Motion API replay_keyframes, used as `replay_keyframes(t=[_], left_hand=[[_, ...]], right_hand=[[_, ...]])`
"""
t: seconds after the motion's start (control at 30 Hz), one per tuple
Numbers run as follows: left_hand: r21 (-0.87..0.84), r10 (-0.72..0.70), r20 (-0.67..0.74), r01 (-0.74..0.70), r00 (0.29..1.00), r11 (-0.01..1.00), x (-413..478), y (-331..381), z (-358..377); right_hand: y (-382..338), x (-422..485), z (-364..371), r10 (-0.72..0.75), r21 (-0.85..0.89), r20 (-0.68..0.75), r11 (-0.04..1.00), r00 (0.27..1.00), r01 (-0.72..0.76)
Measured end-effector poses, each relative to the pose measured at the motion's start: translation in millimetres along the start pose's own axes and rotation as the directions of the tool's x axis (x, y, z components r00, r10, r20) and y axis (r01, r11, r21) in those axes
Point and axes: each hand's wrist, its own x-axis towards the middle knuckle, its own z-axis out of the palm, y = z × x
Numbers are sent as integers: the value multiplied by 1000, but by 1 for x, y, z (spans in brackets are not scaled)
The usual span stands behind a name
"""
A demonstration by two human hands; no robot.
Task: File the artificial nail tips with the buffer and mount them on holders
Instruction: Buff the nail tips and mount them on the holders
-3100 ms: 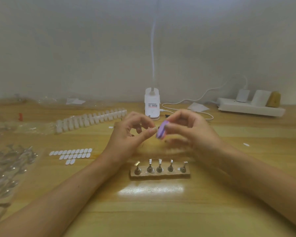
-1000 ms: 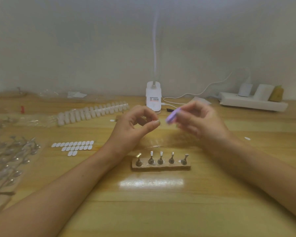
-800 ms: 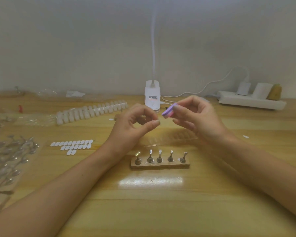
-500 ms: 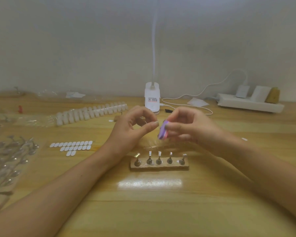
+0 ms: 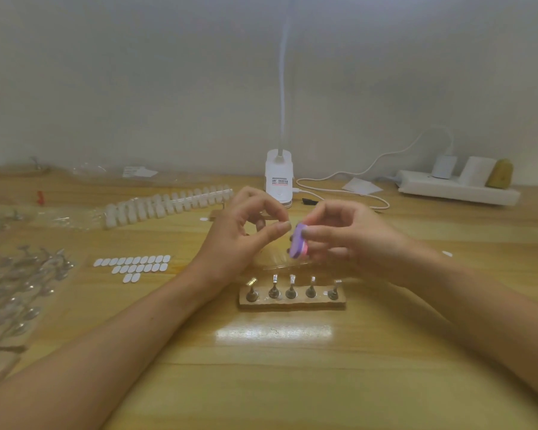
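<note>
My right hand [image 5: 351,237] grips a small purple and pink buffer block [image 5: 297,245] between thumb and fingers. My left hand [image 5: 243,234] is held right beside it, thumb and forefinger pinched together near the buffer's edge; a nail tip between them is too small to make out. Both hands hover above a wooden base [image 5: 292,301] that carries several upright metal nail holders [image 5: 291,287]. A long strip of white nail tips [image 5: 165,204] lies at the back left. A sheet of white adhesive pads [image 5: 134,264] lies left of my left wrist.
Plastic bags of spare metal holders [image 5: 16,283] cover the left edge. A white lamp clamp [image 5: 278,178] with a cable stands behind my hands. A power strip [image 5: 457,189] with plugs sits at the back right. A small white piece [image 5: 447,253] lies to the right.
My right hand swung the buffer up and away from my left fingertips, then brought it back down against them. My left hand stayed in place.
</note>
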Motion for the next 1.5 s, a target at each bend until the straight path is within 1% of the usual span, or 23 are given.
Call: replay_keyframes(t=[0.03,0.13,0.17,0.27,0.37,0.4,0.47,0.5,0.63,0.67,0.73,0.77,0.8,0.9,0.93,1.03,1.07,1.1,1.2,1.27,1.37,1.43,1.5], left_hand=[[0,0,5,0,1000,1000,0,0,0],[-16,-26,25,27,999,1000,-1,-1,0],[-24,-34,18,34,999,999,-1,-1,0],[-19,-29,2,29,1000,999,0,-1,0],[-20,-35,16,36,999,999,0,0,0],[-22,-36,15,36,999,999,-1,0,0],[-31,-43,2,43,999,999,-1,-1,-1],[-41,-46,-4,46,999,998,0,-2,-1],[-37,-54,-6,54,999,998,-1,-3,-1],[-35,-55,-6,55,998,998,-1,-3,-1],[-51,-57,-13,57,998,997,-1,-4,-1],[-68,-66,-14,64,998,996,0,-4,-2],[-86,-82,-13,81,997,993,0,-4,-2],[-86,-99,-19,97,995,991,0,-2,-2],[-78,-94,-18,93,995,993,-1,-2,-2],[-75,-84,-11,82,996,994,-1,-2,-2],[-82,-89,-9,88,996,993,0,-1,-2],[-88,-96,-5,95,995,992,-1,-1,-2],[-78,-103,9,103,995,992,-1,-2,-1],[-86,-137,14,138,990,987,-1,-3,0],[-96,-173,16,173,985,980,0,-3,-1],[-107,-188,22,189,982,976,-1,-2,-1],[-113,-198,41,201,979,973,-1,-2,-1]], right_hand=[[0,1,1,-16,7,11,1000,1000,15],[-2,2,-2,-60,101,-150,992,987,75],[-1,2,-3,-41,106,-140,993,989,56],[6,1,3,-10,78,3,997,1000,10],[1,2,3,-71,143,-170,985,983,96],[0,3,2,-63,157,-163,983,985,89],[1,0,4,-17,138,-13,990,1000,19],[3,0,6,-17,118,12,993,1000,15],[2,2,4,-54,204,-197,974,979,95],[1,1,3,-38,208,-164,975,986,73],[2,-1,5,-9,163,10,987,1000,7],[4,-1,8,-18,141,39,990,999,12],[4,0,10,-30,144,14,989,999,28],[5,0,11,-50,189,-185,978,981,86],[5,0,10,-40,194,-188,978,981,77],[7,-1,11,-35,181,5,983,999,33],[7,1,11,-46,171,18,984,999,42],[6,2,10,-57,181,-13,982,998,59],[3,10,-7,-64,292,-231,947,971,132],[4,12,-23,-100,178,-295,971,950,158],[11,11,-34,-171,-169,-224,976,960,134],[14,10,-32,-202,-454,-142,883,969,118],[14,9,-28,-273,-711,-113,694,955,114]])
